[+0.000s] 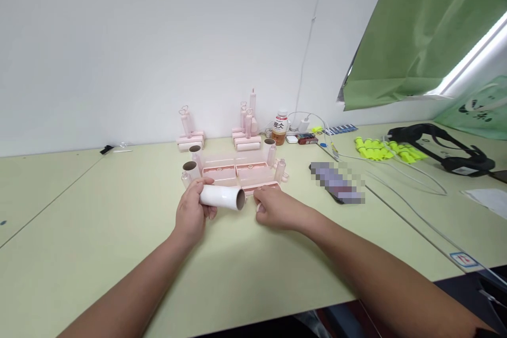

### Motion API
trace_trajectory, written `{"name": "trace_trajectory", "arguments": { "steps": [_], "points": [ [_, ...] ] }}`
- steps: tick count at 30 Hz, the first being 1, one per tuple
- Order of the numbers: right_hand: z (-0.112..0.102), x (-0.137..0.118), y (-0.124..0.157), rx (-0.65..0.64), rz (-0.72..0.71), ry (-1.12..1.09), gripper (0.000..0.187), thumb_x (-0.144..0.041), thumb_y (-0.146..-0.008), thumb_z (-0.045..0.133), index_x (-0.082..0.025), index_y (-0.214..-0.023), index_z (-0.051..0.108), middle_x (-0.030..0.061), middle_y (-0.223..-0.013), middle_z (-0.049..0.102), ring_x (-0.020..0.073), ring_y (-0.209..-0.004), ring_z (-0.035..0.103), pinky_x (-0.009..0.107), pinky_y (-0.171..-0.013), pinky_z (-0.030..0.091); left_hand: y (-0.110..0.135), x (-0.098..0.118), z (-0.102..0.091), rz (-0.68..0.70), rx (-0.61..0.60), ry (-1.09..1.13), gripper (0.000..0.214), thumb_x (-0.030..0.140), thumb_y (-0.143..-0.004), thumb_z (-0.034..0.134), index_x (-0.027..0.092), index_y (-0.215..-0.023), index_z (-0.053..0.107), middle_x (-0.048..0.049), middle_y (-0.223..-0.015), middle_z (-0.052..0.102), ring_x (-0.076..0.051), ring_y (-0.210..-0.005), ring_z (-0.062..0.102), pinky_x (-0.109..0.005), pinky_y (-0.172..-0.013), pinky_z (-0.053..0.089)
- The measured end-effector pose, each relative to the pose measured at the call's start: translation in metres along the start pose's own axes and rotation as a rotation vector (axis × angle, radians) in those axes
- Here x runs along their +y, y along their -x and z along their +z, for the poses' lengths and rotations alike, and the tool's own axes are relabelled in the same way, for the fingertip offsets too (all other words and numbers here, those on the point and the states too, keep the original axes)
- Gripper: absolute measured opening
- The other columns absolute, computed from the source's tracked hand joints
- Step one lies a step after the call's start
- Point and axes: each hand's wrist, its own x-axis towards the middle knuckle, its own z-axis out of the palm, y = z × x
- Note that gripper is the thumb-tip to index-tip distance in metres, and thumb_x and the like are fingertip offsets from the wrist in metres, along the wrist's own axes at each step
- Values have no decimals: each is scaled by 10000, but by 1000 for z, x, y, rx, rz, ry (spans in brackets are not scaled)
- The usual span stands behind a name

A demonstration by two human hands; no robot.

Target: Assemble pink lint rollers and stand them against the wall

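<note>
Item one: white paper roll [222, 196], lying on its side, its hollow end toward my right, midway along the table [99, 232], well in from its near edge. My left hand [191, 213] curls around its closed end. Item two: my right hand [277, 208], fingers bent down onto the near rim of a pink tray [253, 174]; whether it pinches the rim I cannot tell. Item three: a drink bottle [280, 128] at the far edge. Item four: a phone [336, 182] right of the tray.

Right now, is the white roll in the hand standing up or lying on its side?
On its side. The left hand holds the white roll level, its open end facing right.
</note>
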Motion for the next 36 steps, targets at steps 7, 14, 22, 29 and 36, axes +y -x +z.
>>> {"name": "trace_trajectory", "arguments": {
  "steps": [7,14,22,29,36],
  "points": [
    [3,-9,0,316,-119,-583,204,-261,-801,588,-206,-692,425,29,-847,651,153,-721,571,244,-571,388,6,1,5,-10,20,-7,252,432,-886,452,195,-904,536,47,-538,500,-98,-377,439,-223,-378,333],
    [17,-16,1,551,-312,-835,235,-321,-779,728,-214,-761,519,108,-1090,714,259,-1111,645,357,-848,492,8,-3,5,111,41,-124,339,532,-932,408,210,-942,515,55,-500,506,-111,-427,471,-213,-439,383],
    [17,-16,3,634,-376,-657,213,-301,-801,718,-220,-734,532,74,-970,751,279,-1137,650,320,-787,520,15,-5,9,104,56,-121,342,562,-908,464,223,-940,504,62,-581,520,-95,-433,478,-208,-443,403],
    [16,-19,4,680,-388,-637,212,-308,-810,708,-226,-738,527,83,-902,757,277,-1081,675,317,-726,525,18,-6,10,84,69,-95,385,604,-896,464,223,-938,503,53,-572,534,-108,-455,513,-221,-466,440],
    [18,-16,1,615,-384,-707,228,-363,-803,721,-208,-797,553,130,-1165,705,190,-800,690,303,-657,527,17,-5,12,32,-9,-52,398,586,-845,561,228,-993,469,65,-595,528,-96,-432,498,-209,-433,406]
  ]
}}
